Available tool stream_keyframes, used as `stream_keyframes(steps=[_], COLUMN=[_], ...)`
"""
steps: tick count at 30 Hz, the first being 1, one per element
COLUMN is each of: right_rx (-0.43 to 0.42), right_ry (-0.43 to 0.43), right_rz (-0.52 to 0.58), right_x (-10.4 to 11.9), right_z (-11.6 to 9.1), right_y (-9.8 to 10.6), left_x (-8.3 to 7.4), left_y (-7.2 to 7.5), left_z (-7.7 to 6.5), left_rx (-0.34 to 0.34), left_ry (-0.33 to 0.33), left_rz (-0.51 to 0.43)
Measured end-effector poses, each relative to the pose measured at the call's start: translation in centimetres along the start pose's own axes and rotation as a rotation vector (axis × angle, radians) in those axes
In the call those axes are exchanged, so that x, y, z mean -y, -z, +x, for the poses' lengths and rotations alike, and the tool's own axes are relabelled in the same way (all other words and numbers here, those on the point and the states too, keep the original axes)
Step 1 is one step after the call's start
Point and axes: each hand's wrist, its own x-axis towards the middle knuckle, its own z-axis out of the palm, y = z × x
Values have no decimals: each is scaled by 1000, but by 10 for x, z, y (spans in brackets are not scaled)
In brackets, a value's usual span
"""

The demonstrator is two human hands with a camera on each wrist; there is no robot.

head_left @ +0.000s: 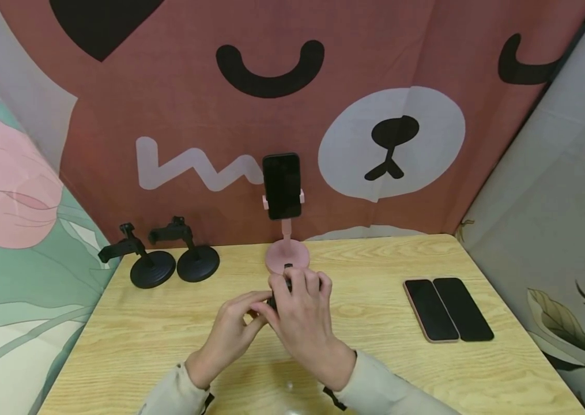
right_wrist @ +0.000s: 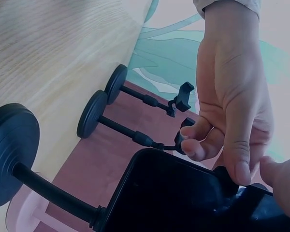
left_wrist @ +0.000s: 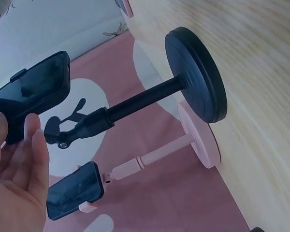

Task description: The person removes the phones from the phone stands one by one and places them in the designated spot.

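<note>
My left hand (head_left: pixel 230 325) and right hand (head_left: pixel 305 323) meet over the front middle of the table, around a black phone (left_wrist: pixel 38 87). The phone sits in the clamp of a black phone stand (left_wrist: pixel 145 101) with a round base; in the head view both hands hide most of it. At one long edge of the phone, my left thumb and fingers pinch the clamp's jaw, as the right wrist view shows. My right hand grips the phone from the other side, its fingers bent over it and its thumb near the left thumb.
Behind the hands a pink stand (head_left: pixel 287 253) holds another dark phone (head_left: pixel 282 185) upright. Two black stands (head_left: pixel 152 269) (head_left: pixel 197 263) stand at the back left. Two phones (head_left: pixel 432 311) (head_left: pixel 463 309) lie side by side on the right. Patterned cloth (head_left: pixel 209 127) surrounds the table (head_left: pixel 375 357).
</note>
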Motion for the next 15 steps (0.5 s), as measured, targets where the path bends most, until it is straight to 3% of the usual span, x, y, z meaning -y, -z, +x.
stream_keyframes(steps=[8, 15], right_rx=[11, 17], right_ry=[-11, -7], right_rz=[-10, -31], right_x=[-1, 0], right_z=[0, 3], right_y=[0, 1], left_x=[0, -4], left_y=[-2, -2], left_z=[-1, -1], left_rx=[-22, -82], left_ry=[-14, -43], left_rz=[3, 71])
